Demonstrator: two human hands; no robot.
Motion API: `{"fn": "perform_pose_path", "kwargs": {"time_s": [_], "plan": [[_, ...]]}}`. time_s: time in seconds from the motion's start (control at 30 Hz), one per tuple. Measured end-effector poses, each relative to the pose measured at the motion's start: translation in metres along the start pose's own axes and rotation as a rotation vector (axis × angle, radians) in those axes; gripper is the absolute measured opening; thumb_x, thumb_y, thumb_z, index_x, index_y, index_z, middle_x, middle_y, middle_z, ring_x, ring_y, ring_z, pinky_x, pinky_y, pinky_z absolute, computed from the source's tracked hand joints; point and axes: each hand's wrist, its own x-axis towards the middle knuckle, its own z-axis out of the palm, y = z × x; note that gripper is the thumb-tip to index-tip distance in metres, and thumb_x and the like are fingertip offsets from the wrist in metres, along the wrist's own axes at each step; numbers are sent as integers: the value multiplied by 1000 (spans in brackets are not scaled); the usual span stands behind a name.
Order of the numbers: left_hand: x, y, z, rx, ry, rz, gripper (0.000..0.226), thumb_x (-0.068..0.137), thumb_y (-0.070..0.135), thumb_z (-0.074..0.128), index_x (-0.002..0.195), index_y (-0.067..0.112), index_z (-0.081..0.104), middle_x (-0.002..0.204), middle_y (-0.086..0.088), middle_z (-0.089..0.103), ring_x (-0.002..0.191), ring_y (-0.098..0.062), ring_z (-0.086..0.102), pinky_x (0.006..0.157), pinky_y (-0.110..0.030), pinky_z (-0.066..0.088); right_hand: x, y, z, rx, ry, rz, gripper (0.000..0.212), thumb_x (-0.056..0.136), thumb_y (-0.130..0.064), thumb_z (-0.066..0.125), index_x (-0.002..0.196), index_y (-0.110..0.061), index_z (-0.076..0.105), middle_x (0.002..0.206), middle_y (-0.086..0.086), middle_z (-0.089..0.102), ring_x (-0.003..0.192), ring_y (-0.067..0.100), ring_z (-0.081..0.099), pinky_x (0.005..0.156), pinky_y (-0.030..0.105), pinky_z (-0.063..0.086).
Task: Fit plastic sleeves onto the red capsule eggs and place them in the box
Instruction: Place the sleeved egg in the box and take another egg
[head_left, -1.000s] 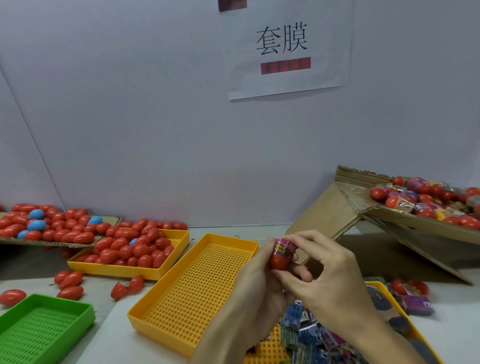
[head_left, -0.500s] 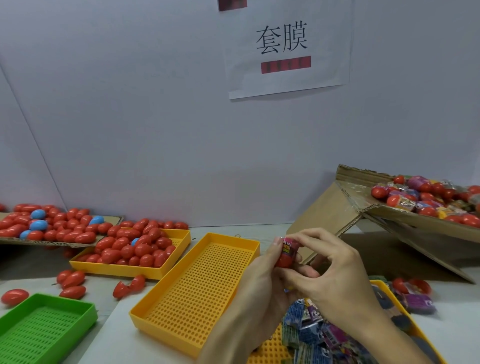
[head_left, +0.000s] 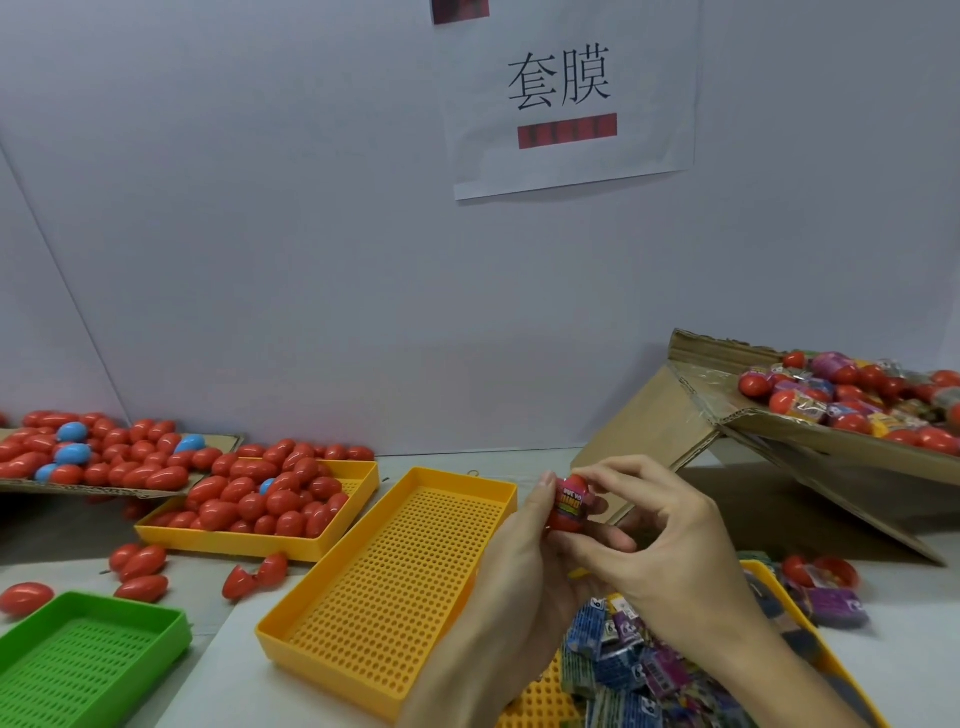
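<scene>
Obs.: you hold one red plastic capsule egg (head_left: 570, 506) upright between both hands, above the near right corner of the empty perforated yellow plastic tray (head_left: 395, 587). A printed pink-and-green plastic sleeve (head_left: 571, 500) is wrapped round its upper and middle part; the red lower end shows bare beneath the sleeve.

Risks, as judged:
- The sleeve looks not fully seated. If you push on one side only, the film may cock, wrinkle or tear at its edge.
- The egg is smooth and rounded. Squeeze too hard near its ends and it could squirt out, landing in the tray or among the loose flat sleeves (head_left: 628, 670) heaped below your hands.
- The tilted brown cardboard box (head_left: 810, 447) of sleeved eggs sits to your right, raised on a slope. A careless toss may roll an egg back out over the lip.
- Loose bare red eggs (head_left: 140, 571) lie on the table at left; keep finished and unfinished apart.

Grip: your left hand (head_left: 524, 577) cradles the egg from below and the left side, thumb up along its left flank, fingers curled behind it. Your right hand (head_left: 670, 551) pinches it from the right, fingertips (head_left: 584, 475) on the sleeve's top edge, thumb against the lower right. Both hands are narrow and closed on the egg; the remaining right fingers arch loosely, touching nothing.
</scene>
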Motion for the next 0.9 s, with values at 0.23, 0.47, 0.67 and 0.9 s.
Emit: {"fn": "perform_pose_path", "kwargs": {"time_s": [0.23,0.47,0.67,0.9], "plan": [[2,-7,2,47,152,92,51,103,38,42,84,-1,68,66,-21,63,63,-26,66,66,-34,60,0,6,5,50,-15,-13,45,68,-24,88,108,-38,72,105,-16,64,94,16,65,73,41,60],[3,-11,6,129,194,146,67,105,38,34,60,9,74,61,-13,65,59,-21,69,60,-29,58,-3,12,10,124,-8,-18,49,69,-12,86,106,-40,70,106,-19,62,105,5,64,76,20,59],[1,-13,5,310,228,140,61,105,44,31,68,13,69,62,-5,69,67,-20,73,54,-26,55,-3,12,9,-7,5,-30,48,69,-14,87,113,-27,73,105,-24,62,104,3,63,81,20,57],[2,-5,1,388,261,151,60,105,47,30,79,20,77,80,-10,76,81,-26,74,70,-37,57,-2,6,8,81,5,18,48,64,-31,84,110,-29,73,105,-23,66,96,4,67,75,21,59]]}}
